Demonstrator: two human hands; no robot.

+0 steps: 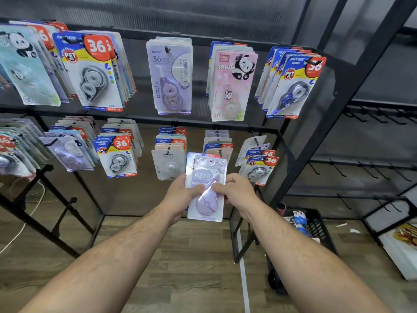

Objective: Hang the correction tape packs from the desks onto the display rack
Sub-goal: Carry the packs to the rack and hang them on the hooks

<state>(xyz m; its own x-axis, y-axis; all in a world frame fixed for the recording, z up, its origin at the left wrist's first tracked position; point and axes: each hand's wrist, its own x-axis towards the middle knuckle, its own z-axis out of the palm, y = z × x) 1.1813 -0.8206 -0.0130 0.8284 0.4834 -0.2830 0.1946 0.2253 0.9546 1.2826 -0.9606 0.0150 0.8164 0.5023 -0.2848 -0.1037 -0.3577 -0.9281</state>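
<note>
We see both hands raised in front of the display rack (336, 114), sharing 1 lilac correction tape pack (208, 170); the left hand (180, 193) grips its left edge with the thumb laid across the front, and the right hand (237, 190) pinches the right edge, fingers curled behind the card; neither hand holds anything else that we can make out, though a second card edge shows behind the pack on the left-hand side and we cannot tell whether it is a separate pack. The pack stands upright between the 2 hands, long axis running up and away from the wrists, with its hang hole (212, 161) at the far end above the fingertips; just beyond that end, a little up and towards the right hand, a loaded hook (220, 152) juts from the lower rail. We judge the coming move turns on this: the hole sits just below and short of the hook's tip, so the pack must rise and go forward; both hands seem equally near; the right hand lies closer to the hook's side.
</note>
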